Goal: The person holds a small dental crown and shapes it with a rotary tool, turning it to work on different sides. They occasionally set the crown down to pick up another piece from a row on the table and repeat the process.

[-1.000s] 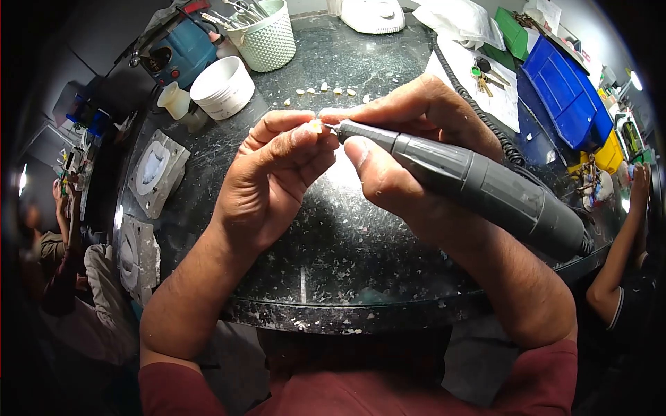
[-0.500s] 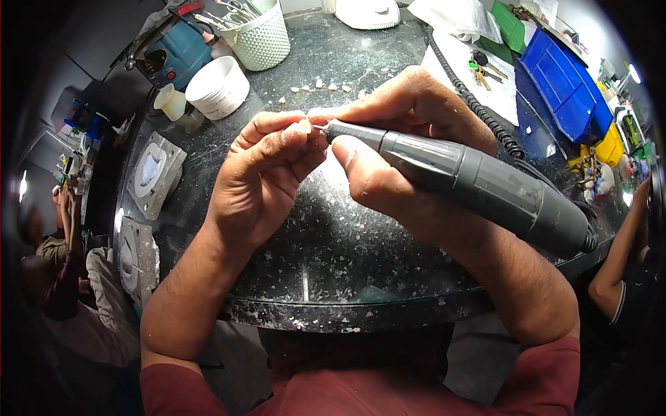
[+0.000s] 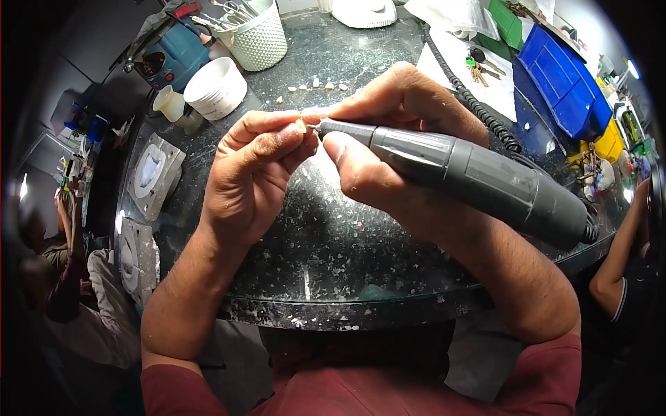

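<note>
Pinched between the thumb and fingers of my left hand [image 3: 253, 166] is a small ivory artificial tooth [image 3: 301, 127], mostly covered by the fingertips. My right hand [image 3: 378, 163] grips a dark grey rotary handpiece [image 3: 451, 163] like a thick pen. Its thin metal bur [image 3: 312, 127] points left, with the tip right at the tooth. Both hands meet above the black speckled tabletop [image 3: 333, 256]. Just beyond them lie several loose artificial teeth [image 3: 316, 84] in a short curved row.
At left are plaster molds [image 3: 156, 173], a white tub [image 3: 216, 89], a mesh basket [image 3: 260, 38] of tools and a blue machine [image 3: 170, 55]. A coiled cord [image 3: 479, 104], keys [image 3: 477, 69] and a blue bin [image 3: 565, 83] are at right. Other people sit on both sides.
Both hands, with the tooth and handpiece, have shifted slightly left. The handpiece's back end sits a little lower. Both grips stay the same.
</note>
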Tool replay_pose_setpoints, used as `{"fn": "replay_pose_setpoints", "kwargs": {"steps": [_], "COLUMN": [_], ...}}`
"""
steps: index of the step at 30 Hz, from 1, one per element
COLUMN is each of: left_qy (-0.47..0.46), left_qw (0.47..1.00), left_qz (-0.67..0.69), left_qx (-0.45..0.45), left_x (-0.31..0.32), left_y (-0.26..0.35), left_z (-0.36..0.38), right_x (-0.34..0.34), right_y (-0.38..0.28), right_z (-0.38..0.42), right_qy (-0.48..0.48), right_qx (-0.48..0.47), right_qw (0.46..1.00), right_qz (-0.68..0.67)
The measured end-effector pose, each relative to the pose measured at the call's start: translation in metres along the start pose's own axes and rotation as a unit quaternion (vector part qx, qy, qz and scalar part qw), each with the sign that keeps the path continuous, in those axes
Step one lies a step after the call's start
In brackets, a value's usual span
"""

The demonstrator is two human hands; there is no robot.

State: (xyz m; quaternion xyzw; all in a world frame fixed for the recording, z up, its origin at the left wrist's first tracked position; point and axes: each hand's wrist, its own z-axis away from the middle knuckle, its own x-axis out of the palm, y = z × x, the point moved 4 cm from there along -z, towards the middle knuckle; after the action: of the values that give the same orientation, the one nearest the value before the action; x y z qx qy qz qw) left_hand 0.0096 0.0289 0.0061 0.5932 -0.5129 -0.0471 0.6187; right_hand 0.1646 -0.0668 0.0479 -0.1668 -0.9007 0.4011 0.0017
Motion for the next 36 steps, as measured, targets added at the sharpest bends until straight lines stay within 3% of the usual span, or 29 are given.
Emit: {"fn": "replay_pose_setpoints", "kwargs": {"steps": [13,36], "left_qy": [0.019,0.019], "left_qw": [0.998,0.998], "left_qz": [0.061,0.056], "left_qx": [-0.028,-0.02], "left_x": [0.0041,0.0013], "left_y": [-0.0067,-0.0067], "left_z": [0.004,0.0041], "right_x": [-0.0005,-0.0006], "right_y": [0.0005,0.0023], "right_z": [-0.0013,-0.0029], "right_qy": [-0.002,0.003], "right_qx": [-0.01,-0.018], "right_qw": [1.0,1.0], "right_qz": [0.004,0.004]}}
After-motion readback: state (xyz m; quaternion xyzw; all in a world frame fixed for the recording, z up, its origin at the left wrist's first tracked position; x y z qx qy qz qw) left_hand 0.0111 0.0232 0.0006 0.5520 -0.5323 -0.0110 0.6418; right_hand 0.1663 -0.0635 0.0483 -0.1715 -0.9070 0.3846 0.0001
